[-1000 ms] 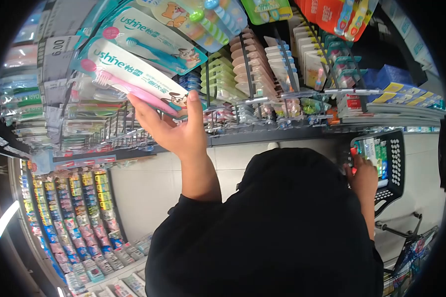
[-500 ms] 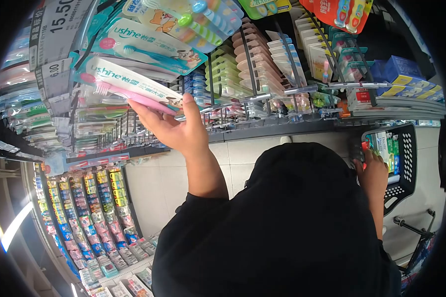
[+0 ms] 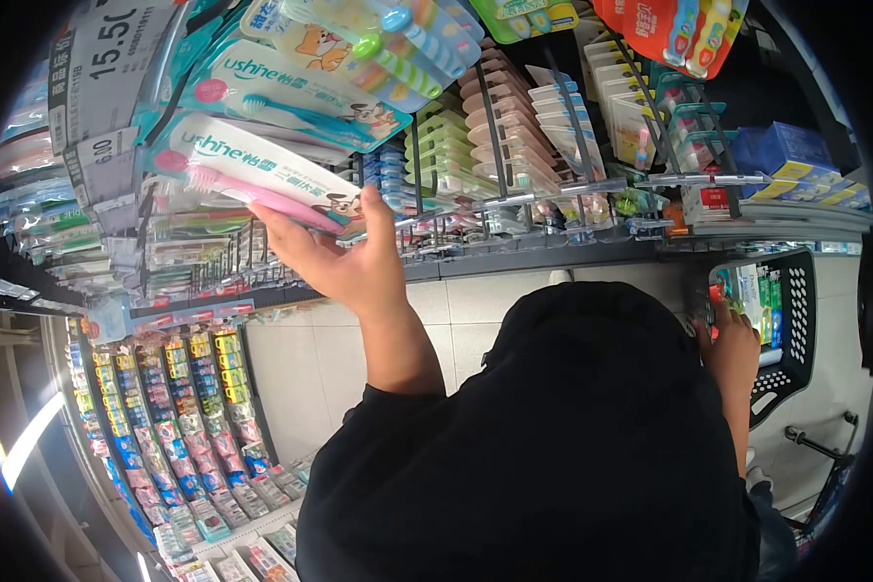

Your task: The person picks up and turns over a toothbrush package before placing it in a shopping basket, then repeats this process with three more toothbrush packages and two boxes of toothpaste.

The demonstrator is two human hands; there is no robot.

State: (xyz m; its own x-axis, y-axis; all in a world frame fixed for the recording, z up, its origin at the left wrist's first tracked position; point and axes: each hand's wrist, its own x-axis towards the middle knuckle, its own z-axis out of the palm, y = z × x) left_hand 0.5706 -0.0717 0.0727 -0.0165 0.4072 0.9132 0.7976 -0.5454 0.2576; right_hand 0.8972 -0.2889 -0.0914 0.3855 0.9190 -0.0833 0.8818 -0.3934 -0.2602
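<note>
A pink toothbrush package with a white card sits tilted between the thumb and fingers of my left hand, at the front of the hanging rack. Just behind it is a similar package with a teal toothbrush. My right hand, at the right, has its fingers curled over the near edge of a black basket. White, green and red packaged items lie inside the basket.
Price labels hang at the upper left. Rows of hanging packages and blue boxes line the rack. Another shelf stands lower left. At the lower right are a metal frame and part of a person's leg.
The view has shifted slightly. The pink package has tipped a little in my left hand. A shoe and part of a leg now show at the lower right.
</note>
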